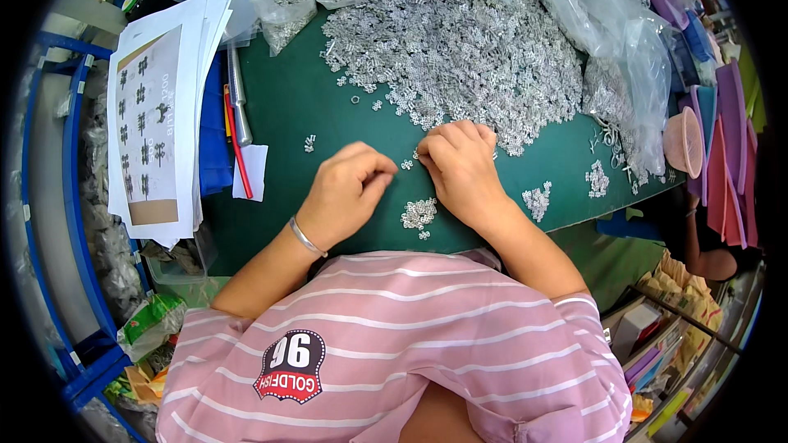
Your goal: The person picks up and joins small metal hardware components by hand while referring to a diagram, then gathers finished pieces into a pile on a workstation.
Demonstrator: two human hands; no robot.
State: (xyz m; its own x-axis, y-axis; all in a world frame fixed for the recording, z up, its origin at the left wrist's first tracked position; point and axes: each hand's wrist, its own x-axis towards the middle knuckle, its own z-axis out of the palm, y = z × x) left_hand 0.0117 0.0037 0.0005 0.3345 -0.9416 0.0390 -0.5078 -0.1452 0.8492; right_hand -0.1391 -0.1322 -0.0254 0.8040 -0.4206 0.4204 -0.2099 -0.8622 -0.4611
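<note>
On the green table, my left hand (349, 190) is curled, with thumb and forefinger close together. Whatever those fingertips hold, if anything, is too small to make out. To its right, my right hand (461, 171) is closed with fingertips bent down to the tabletop, at the near edge of a big heap of small silvery metal pieces (460, 41). Between the two hands lies one loose metal piece (406, 164). A small cluster of metal pieces (419, 213) sits just below, nearer to me. Another little pile (538, 201) is beside my right forearm.
Clear plastic bags (283, 0) of metal parts line the table's far side. Printed sheets (152, 123) stand at the left, near a red pen (238, 143) and a blue tray (215, 131). At the right are a pink cup (683, 143), plastic bins and another person's arm (710, 262).
</note>
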